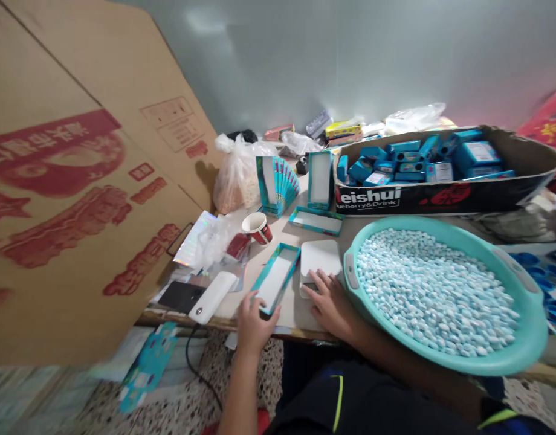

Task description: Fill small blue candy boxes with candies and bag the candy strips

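Observation:
My left hand (255,323) grips the near end of a shallow teal cardboard box (277,277), with fingers and thumb on either side of it. Its white inside faces up and looks bare. Just right of that box, my right hand (330,302) lies with fingers spread on the front part of a small white device with a flat top, which looks like a kitchen scale (321,258). Behind these, another shallow teal box (316,221) lies across the table. To the right, a large turquoise tub (441,226) is filled with small pale blue and white pieces, possibly candies.
A big cardboard carton (124,151) walls off the left. A paper cup (257,228), a white power bank-like device (213,297) and a black phone-like slab (182,296) sit nearby. Behind stand fanned teal boxes (280,186) and a black carton (414,196) of blue packages.

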The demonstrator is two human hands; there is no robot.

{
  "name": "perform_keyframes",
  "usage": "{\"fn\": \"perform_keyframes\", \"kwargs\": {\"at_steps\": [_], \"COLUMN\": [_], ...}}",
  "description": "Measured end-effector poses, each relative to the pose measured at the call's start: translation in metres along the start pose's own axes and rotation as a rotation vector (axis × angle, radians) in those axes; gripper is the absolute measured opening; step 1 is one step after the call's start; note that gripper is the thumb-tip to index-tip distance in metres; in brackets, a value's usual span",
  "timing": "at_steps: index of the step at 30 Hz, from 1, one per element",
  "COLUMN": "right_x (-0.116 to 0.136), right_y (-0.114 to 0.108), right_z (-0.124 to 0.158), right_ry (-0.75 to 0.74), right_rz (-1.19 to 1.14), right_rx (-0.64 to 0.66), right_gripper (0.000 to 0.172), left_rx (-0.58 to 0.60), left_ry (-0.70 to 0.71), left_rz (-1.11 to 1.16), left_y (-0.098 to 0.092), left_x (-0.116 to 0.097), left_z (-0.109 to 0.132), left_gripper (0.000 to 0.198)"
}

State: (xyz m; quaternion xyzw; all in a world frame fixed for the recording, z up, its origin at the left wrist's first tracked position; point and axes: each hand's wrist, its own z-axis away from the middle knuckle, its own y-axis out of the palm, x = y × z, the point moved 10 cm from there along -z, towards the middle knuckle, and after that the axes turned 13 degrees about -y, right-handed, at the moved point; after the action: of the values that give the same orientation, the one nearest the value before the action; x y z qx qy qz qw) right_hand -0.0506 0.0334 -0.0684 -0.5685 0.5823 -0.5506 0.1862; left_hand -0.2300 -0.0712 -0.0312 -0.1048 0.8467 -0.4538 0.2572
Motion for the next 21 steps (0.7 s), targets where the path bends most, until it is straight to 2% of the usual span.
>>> {"fn": "perform_keyframes", "kwargs": {"at_steps": [2,4,8,11,15,18,21], "right_x": [0.000,0.000,0.007,0.009,0.007,0.006,0.005], "right_y": [-0.002,-0.003,-0.006,-0.010,-0.012,-0.013,-0.015], "right_z": [0.006,0.013,0.028,0.037,0.041,0.041,0.042], "right_ry": [-0.005,-0.009,-0.059,-0.063,-0.044,-0.032,-0.033], "right_rz": [0.028,0.062,0.161,0.200,0.191,0.196,0.208], "right_rx": [-0.010,-0.022,-0.038,-0.012,0.029,0.013,-0.008], "right_gripper": [0.059,0.058,0.053,0.047,0.041,0.039,0.037], "left_rx": [0.108,0.161,0.247,0.231,0.201,0.261,0.223], "left_ry": [-0.039,-0.068,-0.039,-0.028,-0.106,-0.145,-0.202], "left_rz": [-0.006,-0.018,-0.004,0.110,0.265,0.230,0.167], "left_y": [0.015,0.018,0.023,0.020,0.017,0.028,0.031], "left_x": [0.001,0.001,-0.004,-0.008,-0.008,-0.018,-0.024], "left_z": [0.009,0.014,0.023,0.027,0.026,0.024,0.022], "left_gripper": [0.023,0.023,0.047,0.058,0.059,0.066,0.065]}}
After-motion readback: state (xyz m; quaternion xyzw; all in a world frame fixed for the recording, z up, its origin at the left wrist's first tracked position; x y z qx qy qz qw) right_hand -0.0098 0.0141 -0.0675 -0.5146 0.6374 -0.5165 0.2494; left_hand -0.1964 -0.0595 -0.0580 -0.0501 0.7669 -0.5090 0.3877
